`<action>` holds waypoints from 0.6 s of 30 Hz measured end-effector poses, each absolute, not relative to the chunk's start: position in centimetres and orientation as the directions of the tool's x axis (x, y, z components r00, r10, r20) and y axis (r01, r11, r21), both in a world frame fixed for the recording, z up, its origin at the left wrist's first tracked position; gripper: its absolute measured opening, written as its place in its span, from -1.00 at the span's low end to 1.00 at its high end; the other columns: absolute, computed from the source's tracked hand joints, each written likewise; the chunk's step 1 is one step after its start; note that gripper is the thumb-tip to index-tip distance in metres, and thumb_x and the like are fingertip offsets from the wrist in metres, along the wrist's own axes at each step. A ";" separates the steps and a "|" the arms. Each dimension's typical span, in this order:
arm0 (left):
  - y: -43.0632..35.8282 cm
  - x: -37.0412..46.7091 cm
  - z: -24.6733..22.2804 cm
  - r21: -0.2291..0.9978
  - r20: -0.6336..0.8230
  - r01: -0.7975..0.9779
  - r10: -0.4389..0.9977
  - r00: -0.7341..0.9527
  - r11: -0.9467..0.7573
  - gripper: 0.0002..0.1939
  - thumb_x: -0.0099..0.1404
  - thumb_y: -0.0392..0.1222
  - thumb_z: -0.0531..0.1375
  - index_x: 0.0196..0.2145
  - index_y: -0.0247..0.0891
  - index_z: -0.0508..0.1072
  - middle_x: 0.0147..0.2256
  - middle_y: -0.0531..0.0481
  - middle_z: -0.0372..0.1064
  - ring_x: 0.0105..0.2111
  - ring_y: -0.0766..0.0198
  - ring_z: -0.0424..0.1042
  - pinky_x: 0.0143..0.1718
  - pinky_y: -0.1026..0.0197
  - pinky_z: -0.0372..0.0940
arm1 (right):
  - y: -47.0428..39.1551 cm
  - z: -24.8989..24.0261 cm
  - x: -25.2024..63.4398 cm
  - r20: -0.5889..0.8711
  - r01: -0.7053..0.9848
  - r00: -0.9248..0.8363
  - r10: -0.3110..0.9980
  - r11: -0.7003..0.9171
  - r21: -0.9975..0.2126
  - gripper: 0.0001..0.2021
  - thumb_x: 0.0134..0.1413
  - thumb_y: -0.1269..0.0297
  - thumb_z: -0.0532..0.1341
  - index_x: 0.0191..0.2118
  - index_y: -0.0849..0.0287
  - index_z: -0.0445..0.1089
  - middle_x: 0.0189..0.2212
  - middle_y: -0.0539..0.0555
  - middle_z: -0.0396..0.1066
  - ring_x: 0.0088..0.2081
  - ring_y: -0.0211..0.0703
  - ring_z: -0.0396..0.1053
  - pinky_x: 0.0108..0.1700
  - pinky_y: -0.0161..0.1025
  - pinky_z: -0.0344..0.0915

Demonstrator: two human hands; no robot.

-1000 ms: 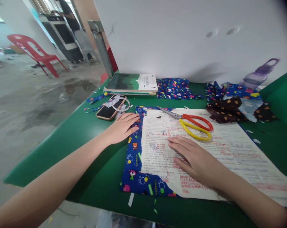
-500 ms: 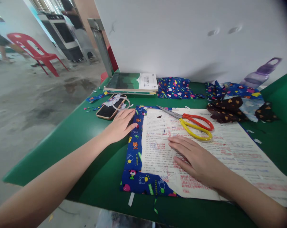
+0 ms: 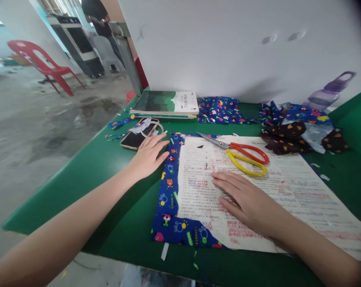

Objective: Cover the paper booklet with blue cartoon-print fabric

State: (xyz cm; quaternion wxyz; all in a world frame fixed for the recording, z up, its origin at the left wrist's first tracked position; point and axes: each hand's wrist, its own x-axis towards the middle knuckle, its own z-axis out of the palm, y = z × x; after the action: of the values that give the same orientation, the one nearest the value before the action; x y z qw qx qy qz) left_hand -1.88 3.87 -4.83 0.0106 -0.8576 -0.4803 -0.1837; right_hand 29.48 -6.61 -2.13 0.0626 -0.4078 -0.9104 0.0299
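Note:
A printed sheet [image 3: 195, 199] with red and blue handwriting lies on the table, its left edge and lower left corner bordered by blue patterned wrapping [image 3: 168, 187] folded over it. My right hand [image 3: 240, 195] rests flat on the sheet, fingers stretched and holding nothing. Just above it lie scissors [image 3: 228, 149], one handle red, the other yellow. My left hand [image 3: 148, 155] is open at the wrapping's left edge, fingertips near a phone [image 3: 135, 139]. A clear tape roll [image 3: 152, 129] sits on the phone.
Stacked books [image 3: 165, 103] stand at the back beside blue patterned scraps [image 3: 219, 109]. Crumpled brown and blue pieces [image 3: 288, 137] lie at the right, near a purple bottle [image 3: 324, 95]. The green table [image 3: 117, 207] ends at the left; a red chair [image 3: 51, 67] and a person [image 3: 96, 20] are beyond.
My left hand has lifted or shifted slightly left from the wrapping's edge, fingers spreading a little more. My right hand and the scissors stay put. The person in the background has moved right.

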 end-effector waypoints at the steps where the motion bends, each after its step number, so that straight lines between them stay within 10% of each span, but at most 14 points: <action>1: 3.8 -1.8 -4.8 0.161 0.322 0.822 0.816 0.480 -0.547 -0.61 0.41 -0.03 -0.04 0.12 -0.18 0.23 0.23 -0.06 0.05 0.22 0.05 0.02 0.22 -0.11 -0.01 | -6.6 -2.1 29.5 0.090 0.738 -0.661 0.745 0.667 -0.105 -0.59 0.24 0.20 -0.01 0.14 0.23 0.25 0.17 0.11 0.22 0.19 -0.07 0.13 0.19 0.01 0.17; 18: 3.8 -1.2 -4.7 0.183 0.177 0.761 0.782 0.597 -0.622 -0.54 0.42 0.05 -0.10 0.18 -0.17 0.15 0.23 -0.05 0.07 0.25 0.12 -0.04 0.25 -0.12 -0.10 | -6.6 -2.2 29.3 0.104 0.733 -0.664 0.740 0.672 -0.104 -0.59 0.23 0.21 0.00 0.13 0.25 0.25 0.15 0.13 0.25 0.17 -0.05 0.16 0.18 0.02 0.19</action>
State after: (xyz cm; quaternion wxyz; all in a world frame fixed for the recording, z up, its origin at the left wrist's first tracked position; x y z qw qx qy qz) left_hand -1.18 3.82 -4.71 -0.0442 -0.8925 -0.4323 -0.1205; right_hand 29.33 -6.56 -2.15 0.0689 -0.4039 -0.9118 0.0267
